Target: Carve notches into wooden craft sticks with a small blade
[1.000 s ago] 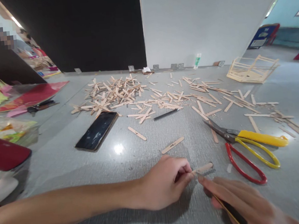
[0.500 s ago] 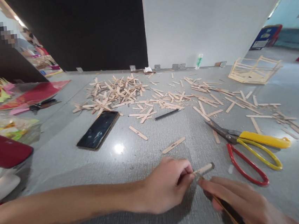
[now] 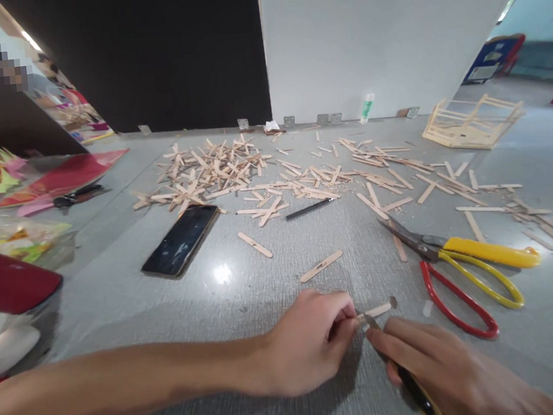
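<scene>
At the front of the table, my left hand [image 3: 313, 341] pinches a wooden craft stick [image 3: 377, 311], whose free end points right. My right hand [image 3: 428, 362] is closed around a utility knife [image 3: 414, 393] with a dark and yellow handle. The knife's blade lies against the stick, just right of my left fingertips. Two more craft sticks rest beyond my left hand, the nearer craft stick [image 3: 321, 266] showing a dark slot in its middle. Red-and-yellow-handled scissors [image 3: 460, 287] lie open right of my hands.
A yellow-handled tool [image 3: 493, 253] touches the scissors. A phone [image 3: 182, 241] and a black pen-like tool [image 3: 310, 209] lie near a heap of craft sticks [image 3: 214, 168]. At the back right stands a stick frame [image 3: 474, 124], with a glue stick [image 3: 367, 108] by the partition.
My right hand and the knife have shifted slightly, and the blade now shows more clearly across the stick. My left hand keeps its hold in the same place.
</scene>
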Available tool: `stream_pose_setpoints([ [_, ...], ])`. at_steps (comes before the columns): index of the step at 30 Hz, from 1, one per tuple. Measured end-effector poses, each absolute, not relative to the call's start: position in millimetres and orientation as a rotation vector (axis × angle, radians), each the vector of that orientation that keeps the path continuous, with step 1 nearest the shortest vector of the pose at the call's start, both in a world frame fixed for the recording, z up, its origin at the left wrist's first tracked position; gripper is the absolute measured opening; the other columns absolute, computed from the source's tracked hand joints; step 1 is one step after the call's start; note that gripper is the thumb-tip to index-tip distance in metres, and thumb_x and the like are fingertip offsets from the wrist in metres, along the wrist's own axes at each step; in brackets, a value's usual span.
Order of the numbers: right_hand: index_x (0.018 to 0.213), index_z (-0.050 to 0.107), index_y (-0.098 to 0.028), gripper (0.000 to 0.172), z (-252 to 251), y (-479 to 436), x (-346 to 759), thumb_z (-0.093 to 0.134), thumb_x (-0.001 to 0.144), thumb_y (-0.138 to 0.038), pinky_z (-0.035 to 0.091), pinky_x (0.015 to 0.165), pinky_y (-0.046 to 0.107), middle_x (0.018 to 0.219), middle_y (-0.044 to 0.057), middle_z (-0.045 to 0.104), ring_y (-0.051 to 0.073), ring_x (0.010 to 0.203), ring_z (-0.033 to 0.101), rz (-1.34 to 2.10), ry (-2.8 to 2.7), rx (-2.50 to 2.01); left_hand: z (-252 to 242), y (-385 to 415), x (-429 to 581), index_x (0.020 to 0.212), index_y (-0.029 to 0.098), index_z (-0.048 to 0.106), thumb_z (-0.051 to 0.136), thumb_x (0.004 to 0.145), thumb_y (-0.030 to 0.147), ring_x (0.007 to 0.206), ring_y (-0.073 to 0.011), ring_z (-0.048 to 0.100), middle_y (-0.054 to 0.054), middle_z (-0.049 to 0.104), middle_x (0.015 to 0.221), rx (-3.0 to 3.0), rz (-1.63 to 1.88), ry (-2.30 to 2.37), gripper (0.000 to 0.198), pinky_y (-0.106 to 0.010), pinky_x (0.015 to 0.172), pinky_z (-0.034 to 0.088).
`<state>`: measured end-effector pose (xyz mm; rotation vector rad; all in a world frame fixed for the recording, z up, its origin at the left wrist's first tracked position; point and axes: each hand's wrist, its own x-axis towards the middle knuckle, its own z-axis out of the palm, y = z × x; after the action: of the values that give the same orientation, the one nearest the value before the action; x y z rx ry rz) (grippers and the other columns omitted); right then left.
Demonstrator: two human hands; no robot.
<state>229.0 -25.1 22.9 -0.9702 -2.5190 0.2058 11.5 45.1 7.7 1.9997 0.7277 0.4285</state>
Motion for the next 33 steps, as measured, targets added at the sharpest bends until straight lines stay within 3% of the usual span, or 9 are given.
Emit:
stream_pose_setpoints([
  [4, 0.120, 0.057, -0.014, 0.043, 20, -29, 232, 0.015, 0.114, -0.020, 0.061, 0.063, 0.026, 0.095, 0.012, 0.079, 0.020, 0.077, 0.078, 0.025, -2.544, -0.958, 9, 46, 12, 0.079, 0.018, 0.054, 0.055, 0.098, 0.018, 0.053, -0.0088, 0.043, 0.007, 0.050, 0.060, 1.983, 0.423, 0.729, 0.018, -0.022, 0.054, 0.029],
  [9, 0.130, 0.056, -0.007, 0.035, 12, -37, 239, 0.027, 0.114, -0.019, 0.061, 0.087, 0.021, 0.103, 0.013, 0.081, 0.017, 0.096, 0.079, -0.018, -2.501, -0.949, 7, 47, 12, 0.080, 0.019, 0.054, 0.052, 0.101, 0.022, 0.053, -0.0079, 0.044, 0.007, 0.050, 0.059, 1.947, 0.413, 0.733, 0.021, -0.020, 0.053, 0.031],
  [14, 0.134, 0.054, -0.008, 0.037, 12, -37, 239, 0.025, 0.114, -0.019, 0.061, 0.090, 0.019, 0.105, 0.013, 0.082, 0.015, 0.100, 0.079, 0.004, -2.468, -0.953, 7, 47, 12, 0.081, 0.018, 0.055, 0.053, 0.100, 0.020, 0.053, -0.0083, 0.044, 0.007, 0.051, 0.061, 1.946, 0.414, 0.738, 0.020, -0.020, 0.054, 0.031],
  [22, 0.131, 0.055, -0.009, 0.035, 17, -33, 232, 0.026, 0.114, -0.017, 0.063, 0.079, 0.024, 0.103, 0.013, 0.081, 0.019, 0.092, 0.079, 0.055, -2.501, -0.922, 9, 44, 13, 0.080, 0.019, 0.051, 0.053, 0.098, 0.017, 0.051, -0.0090, 0.038, 0.008, 0.047, 0.059, 1.966, 0.450, 0.759, 0.018, -0.023, 0.054, 0.028],
  [28, 0.127, 0.057, -0.012, 0.044, 18, -32, 226, 0.015, 0.113, -0.017, 0.058, 0.060, 0.029, 0.089, 0.007, 0.073, 0.020, 0.071, 0.071, 0.151, -2.606, -0.932, 9, 42, 14, 0.079, 0.020, 0.048, 0.053, 0.097, 0.016, 0.051, -0.0091, 0.034, 0.008, 0.044, 0.059, 1.959, 0.453, 0.769, 0.019, -0.024, 0.055, 0.026],
  [33, 0.117, 0.060, -0.010, 0.044, 20, -29, 225, 0.016, 0.112, -0.014, 0.057, 0.058, 0.031, 0.087, 0.009, 0.072, 0.021, 0.070, 0.070, 0.093, -2.635, -0.943, 10, 43, 13, 0.080, 0.019, 0.051, 0.055, 0.097, 0.016, 0.053, -0.0096, 0.036, 0.008, 0.044, 0.060, 1.940, 0.426, 0.761, 0.017, -0.024, 0.055, 0.026],
])
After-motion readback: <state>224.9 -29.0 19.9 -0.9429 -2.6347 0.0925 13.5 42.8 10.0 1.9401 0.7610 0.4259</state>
